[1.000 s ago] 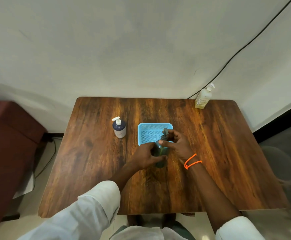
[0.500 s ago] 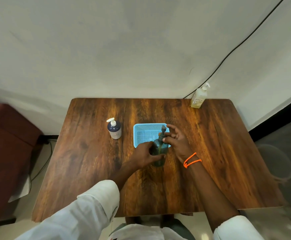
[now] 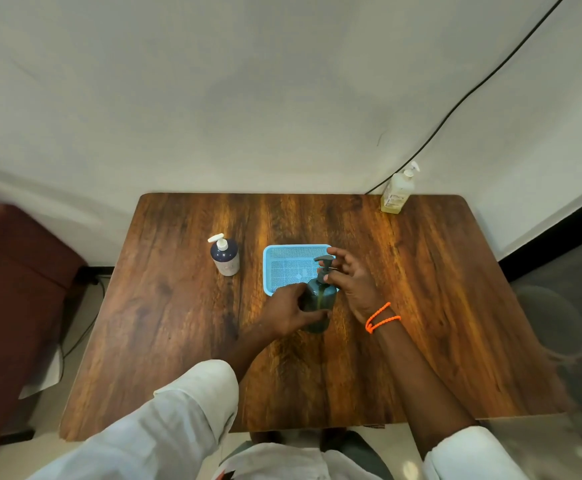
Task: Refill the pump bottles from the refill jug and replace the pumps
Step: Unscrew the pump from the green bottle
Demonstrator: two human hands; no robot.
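Head view: unscrewing the pump, by the look of it.
Gripped green bottle [image 3: 318, 304] with left hand [image 3: 288, 311] at table [image 3: 438, 306] centre, just before blue basket [image 3: 271, 258]; pinched pump collar [image 3: 324, 276] with right hand [image 3: 353, 282], fingers spread. Next: probably lifting the pump straight out. Couldn't make out fill level; refill jug unidentified.

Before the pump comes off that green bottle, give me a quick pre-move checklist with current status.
1. Green bottle upright on the table: ok.
2. Left hand grips the bottle body: ok.
3. Right hand fingers at the pump neck: ok.
4. Pump already loosened: cannot tell.
5. Blue tray free to take the pump: ok.
6. Refill jug in sight: not ok; only the dark bottle and the yellow bottle show.
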